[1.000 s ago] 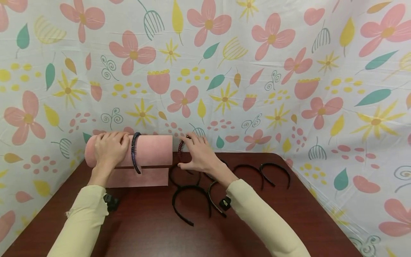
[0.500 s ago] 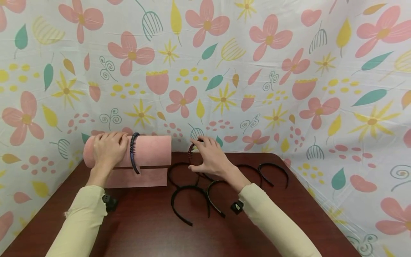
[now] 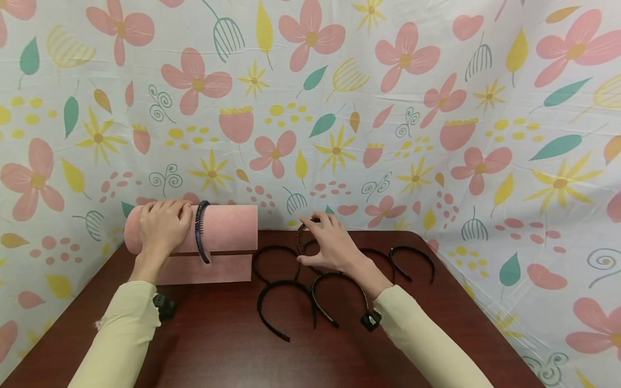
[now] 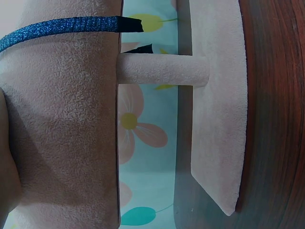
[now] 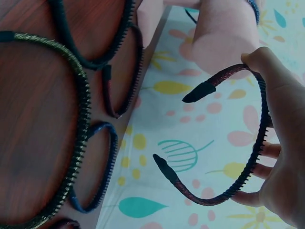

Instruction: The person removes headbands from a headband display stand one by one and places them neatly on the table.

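Note:
My left hand (image 3: 165,225) grips the far left of a pink plush headband stand (image 3: 235,229), its fingers bent over the roll. Around that roll sits a glittery blue toothed headband (image 3: 199,234), its end standing off the roll near the short post (image 4: 162,69) in the left wrist view. To the right of the stand, my right hand (image 3: 337,242) pinches a dark red toothed headband (image 5: 262,121) between thumb and fingers. This band is held up off the table, and in the right wrist view both its dark tips point away from the palm.
Several headbands lie on the dark red-brown table (image 3: 218,334): a black one (image 3: 261,310) in front, a gold-flecked one (image 5: 83,109) beside it, another black one (image 3: 412,248) at the right. A flowered cloth (image 3: 291,81) hangs right behind the table.
My right hand has moved rightward and slightly down with the dark red headband, away from the stand. My left hand has stayed on the stand.

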The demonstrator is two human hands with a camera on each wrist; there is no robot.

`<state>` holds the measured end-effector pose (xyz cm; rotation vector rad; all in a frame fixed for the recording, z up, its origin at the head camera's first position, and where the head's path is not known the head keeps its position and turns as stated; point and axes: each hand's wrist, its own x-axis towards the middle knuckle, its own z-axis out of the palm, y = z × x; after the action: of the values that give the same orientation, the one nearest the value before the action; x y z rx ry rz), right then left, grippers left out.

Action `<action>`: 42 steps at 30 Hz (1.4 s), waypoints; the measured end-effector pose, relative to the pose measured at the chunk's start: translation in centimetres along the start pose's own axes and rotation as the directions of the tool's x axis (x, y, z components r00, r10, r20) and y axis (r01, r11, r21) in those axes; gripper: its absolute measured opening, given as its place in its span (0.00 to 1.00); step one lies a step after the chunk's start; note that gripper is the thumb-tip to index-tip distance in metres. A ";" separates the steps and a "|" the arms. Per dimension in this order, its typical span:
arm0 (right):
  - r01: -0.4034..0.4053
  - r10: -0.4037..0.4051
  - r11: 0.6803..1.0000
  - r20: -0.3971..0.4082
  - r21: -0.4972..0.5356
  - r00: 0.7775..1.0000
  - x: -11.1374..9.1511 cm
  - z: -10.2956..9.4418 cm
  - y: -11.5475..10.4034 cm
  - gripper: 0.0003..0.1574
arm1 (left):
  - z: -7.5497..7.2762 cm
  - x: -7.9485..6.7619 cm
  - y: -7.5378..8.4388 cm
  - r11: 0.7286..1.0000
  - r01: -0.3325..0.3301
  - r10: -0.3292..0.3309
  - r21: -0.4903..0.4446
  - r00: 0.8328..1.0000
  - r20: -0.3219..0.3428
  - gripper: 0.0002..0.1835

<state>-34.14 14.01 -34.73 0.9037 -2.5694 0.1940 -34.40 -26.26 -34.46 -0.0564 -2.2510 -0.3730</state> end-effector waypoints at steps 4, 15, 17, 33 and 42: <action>-0.025 0.026 1.000 0.014 -0.013 1.000 -0.9 0.0 0.5 0.58 | 0.0 0.0 0.0 1.000 -0.003 0.003 0.001 1.000 -0.004 0.21; -0.073 0.074 0.997 0.053 -0.026 0.996 -3.3 -0.2 1.9 0.58 | -0.1 -0.1 0.1 1.000 -0.007 0.006 -0.009 1.000 -0.027 0.21; -0.079 0.080 0.997 0.054 -0.027 0.995 -3.7 -0.3 2.1 0.58 | -0.2 -0.1 0.1 1.000 -0.007 0.007 -0.010 0.999 -0.034 0.21; -0.131 0.132 0.991 0.086 -0.008 0.988 -7.1 0.4 4.7 0.57 | 0.0 0.0 0.1 1.000 -0.007 0.007 -0.012 1.000 -0.025 0.22; -0.152 0.152 0.988 0.117 -0.009 0.981 -9.2 1.0 6.4 0.57 | -0.1 0.0 0.1 1.000 0.001 -0.001 -0.004 1.000 -0.008 0.21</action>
<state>-32.01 24.01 -39.49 0.7394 -2.7497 0.1897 -34.26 -26.17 -34.40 -0.0554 -2.2422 -0.3781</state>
